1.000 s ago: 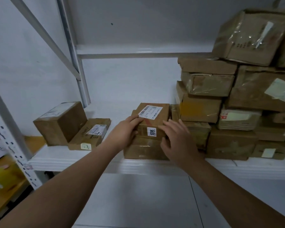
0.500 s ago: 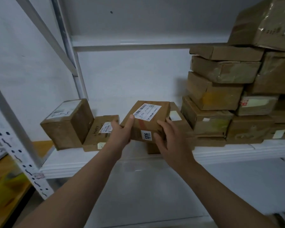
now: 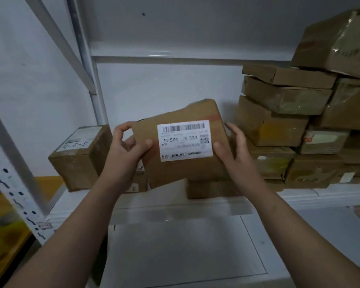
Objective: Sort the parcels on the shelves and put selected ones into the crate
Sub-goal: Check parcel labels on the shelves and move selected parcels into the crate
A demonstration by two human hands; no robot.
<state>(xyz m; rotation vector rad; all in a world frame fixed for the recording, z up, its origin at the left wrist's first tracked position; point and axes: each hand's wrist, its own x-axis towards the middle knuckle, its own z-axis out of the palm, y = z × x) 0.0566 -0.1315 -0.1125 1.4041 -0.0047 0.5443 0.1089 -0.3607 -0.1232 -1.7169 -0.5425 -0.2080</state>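
**Item in hand:** one flat brown cardboard parcel (image 3: 181, 171) with a white barcode label (image 3: 185, 140). We hold it tilted, label toward us, clear above the front edge of the white metal shelf (image 3: 299, 194). Our left hand (image 3: 126, 150) grips its left edge with the thumb on the face. Our right hand (image 3: 232, 148) grips the right edge the same way.

**On the shelf:**
- a squat brown box with a handwritten label (image 3: 81, 156), near the left end
- a low brown parcel (image 3: 210, 189), at the front edge under the held one
- a tall stack of taped brown cartons (image 3: 279, 125), filling the right end

**Crate:** not in view; we cannot tell what it holds.

**Progress, as we judge it:** early. One parcel is picked and its label is under check. Whether it counts as selected is undecided. Most of the stock looks unsorted, and no transfer to the crate is done yet.
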